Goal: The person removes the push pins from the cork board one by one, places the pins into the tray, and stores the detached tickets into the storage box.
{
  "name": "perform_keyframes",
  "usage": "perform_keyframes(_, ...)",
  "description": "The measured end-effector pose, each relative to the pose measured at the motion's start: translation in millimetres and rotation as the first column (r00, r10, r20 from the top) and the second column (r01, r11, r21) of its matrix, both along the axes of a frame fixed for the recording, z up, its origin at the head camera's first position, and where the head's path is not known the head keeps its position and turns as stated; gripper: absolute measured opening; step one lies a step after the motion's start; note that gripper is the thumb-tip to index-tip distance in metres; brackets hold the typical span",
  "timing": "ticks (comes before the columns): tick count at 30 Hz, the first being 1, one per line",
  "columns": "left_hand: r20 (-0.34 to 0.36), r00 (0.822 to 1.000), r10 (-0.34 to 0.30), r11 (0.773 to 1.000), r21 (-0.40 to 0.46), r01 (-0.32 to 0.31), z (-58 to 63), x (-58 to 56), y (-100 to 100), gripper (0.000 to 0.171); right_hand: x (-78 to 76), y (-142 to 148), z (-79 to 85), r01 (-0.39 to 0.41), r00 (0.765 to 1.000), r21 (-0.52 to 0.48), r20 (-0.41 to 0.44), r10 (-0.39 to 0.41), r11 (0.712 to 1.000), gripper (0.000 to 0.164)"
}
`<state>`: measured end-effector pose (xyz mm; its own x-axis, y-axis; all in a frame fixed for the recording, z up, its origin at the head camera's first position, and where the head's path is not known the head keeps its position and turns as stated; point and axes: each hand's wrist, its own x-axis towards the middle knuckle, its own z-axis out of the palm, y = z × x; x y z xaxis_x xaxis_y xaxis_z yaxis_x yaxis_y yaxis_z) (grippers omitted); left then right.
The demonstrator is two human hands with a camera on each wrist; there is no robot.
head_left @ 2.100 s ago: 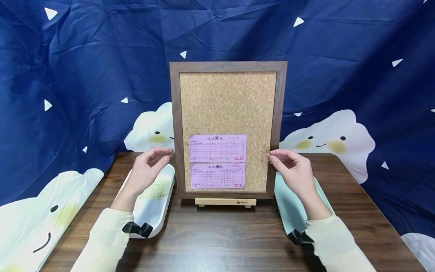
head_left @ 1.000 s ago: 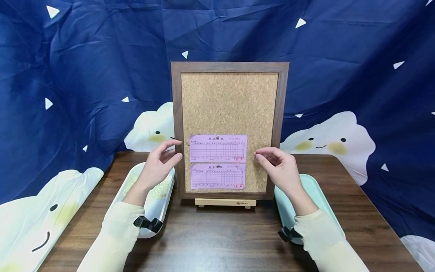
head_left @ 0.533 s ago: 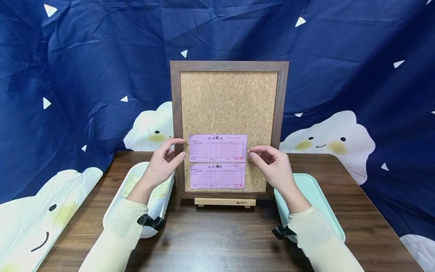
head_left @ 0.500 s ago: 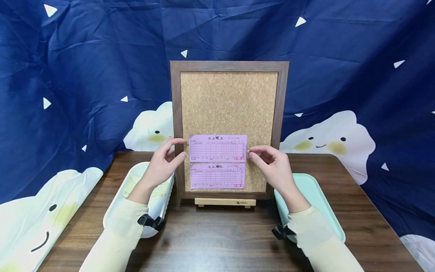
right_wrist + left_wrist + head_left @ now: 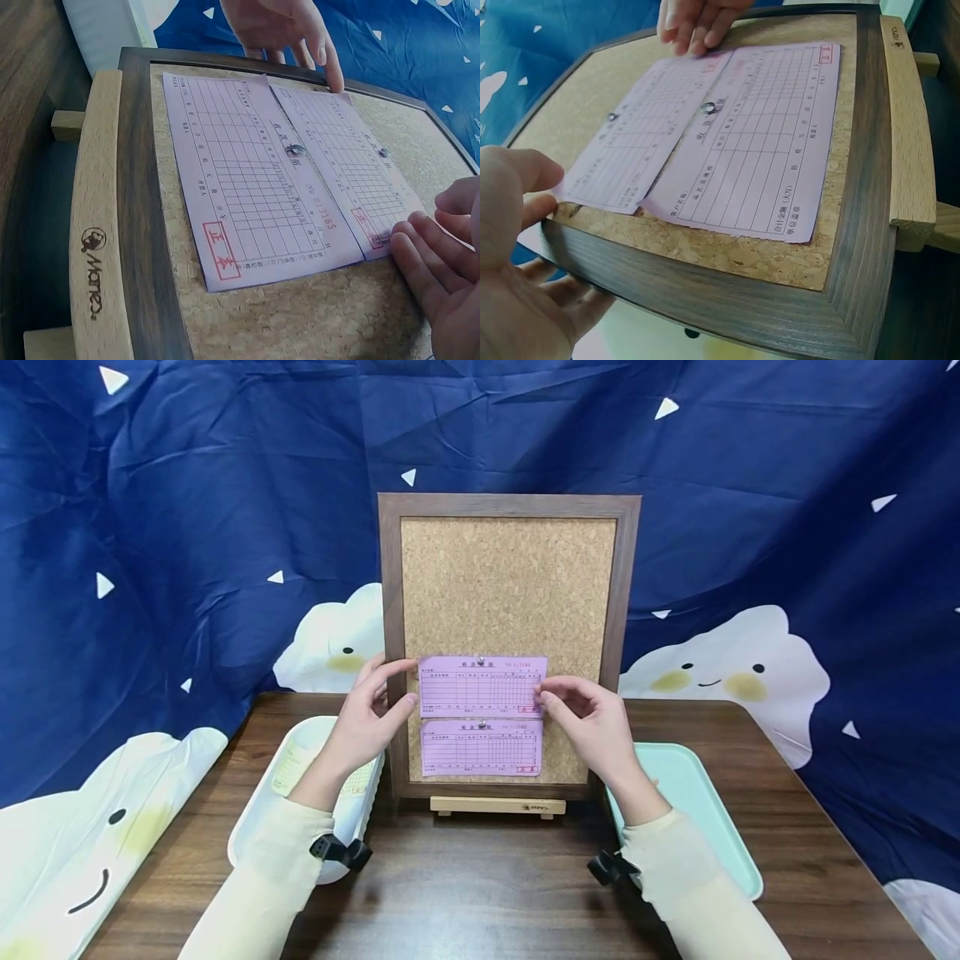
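Two purple receipt slips hang on a framed corkboard point(image 5: 510, 585), each under a clear pushpin at its top edge. The upper slip point(image 5: 468, 687) sits directly above the lower slip point(image 5: 457, 752). At the upper slip's left edge is my left hand point(image 5: 360, 727), forefinger and thumb apart, its other fingers behind the frame in the left wrist view. My right hand point(image 5: 596, 727) has its fingertips on the upper slip's right edge, beside the red stamp. In the right wrist view the right thumb point(image 5: 459, 196) stands off from the slip. The upper pushpin point(image 5: 384, 152) is in place.
The board stands on a small wooden easel point(image 5: 497, 807). A white tray point(image 5: 243, 831) with yellowish slips point(image 5: 288, 768) lies left, partly under my left forearm. A mint tray point(image 5: 712, 818) lies right. A blue cloth with clouds hangs behind the table.
Both hands have moved inward from the board's sides to the two ends of the upper slip, the right one now overlapping its edge. The slips have not moved.
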<state>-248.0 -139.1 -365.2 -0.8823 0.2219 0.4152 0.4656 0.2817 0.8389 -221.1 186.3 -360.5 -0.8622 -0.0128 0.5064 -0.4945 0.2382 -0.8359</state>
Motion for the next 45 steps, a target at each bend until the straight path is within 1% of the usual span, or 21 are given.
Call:
perform_keyframes(4, -0.014, 1.000, 0.011, 1.000, -0.004, -0.011, 1.5, 0.2, 2.0, 0.046, -1.9, -2.5, -0.3, -0.035, 0.999, -0.034, 0.003, 0.035, 0.999, 0.019)
perform_keyframes(7, -0.028, 0.999, 0.018, 1.000, -0.005, -0.019, 2.4, 0.7, 4.0, 0.045, -3.4, -4.8, -0.1, -0.047, 0.999, -0.048, 0.003, 0.047, 0.998, 0.020)
perform_keyframes(12, -0.037, 0.999, 0.024, 1.000, 0.002, -0.024, 2.3, -0.1, 6.9, 0.043, -6.3, -8.7, 0.6, -0.045, 0.999, -0.028, -0.003, 0.045, 0.999, 0.020)
perform_keyframes(17, -0.032, 0.999, 0.027, 1.000, 0.011, -0.027, -0.5, -1.7, 9.0, 0.040, -8.3, -13.9, 2.2, -0.054, 0.998, -0.010, -0.017, 0.054, 0.998, 0.020)
perform_keyframes(25, -0.078, 0.994, 0.073, 0.997, -0.018, -0.075, -3.1, -3.1, 14.5, 0.032, -9.2, -20.8, 4.4, -0.058, 0.998, -0.015, -0.015, 0.057, 0.998, 0.020)
perform_keyframes(30, -0.069, 0.994, 0.079, 0.996, -0.031, -0.082, -4.2, -4.4, 17.6, 0.025, -10.5, -24.1, 5.3, -0.055, 0.998, -0.012, -0.018, 0.055, 0.998, 0.020)
perform_keyframes(37, -0.023, 0.995, 0.101, 0.994, -0.029, -0.102, -6.4, -6.9, 20.8, 0.024, -15.1, -31.8, 6.1, -0.071, 0.997, -0.009, -0.026, 0.071, 0.997, 0.020)
perform_keyframes(42, -0.002, 0.996, 0.092, 0.996, -0.016, -0.092, -7.2, -8.3, 21.8, 0.022, -15.7, -37.3, 8.5, -0.067, 0.997, -0.019, -0.024, 0.067, 0.998, 0.020)
perform_keyframes(45, 0.018, 0.996, 0.092, 0.996, -0.018, -0.092, -7.7, -8.7, 22.0, 0.023, -16.0, -40.5, 9.6, -0.064, 0.997, -0.022, -0.038, 0.063, 0.998, 0.020)
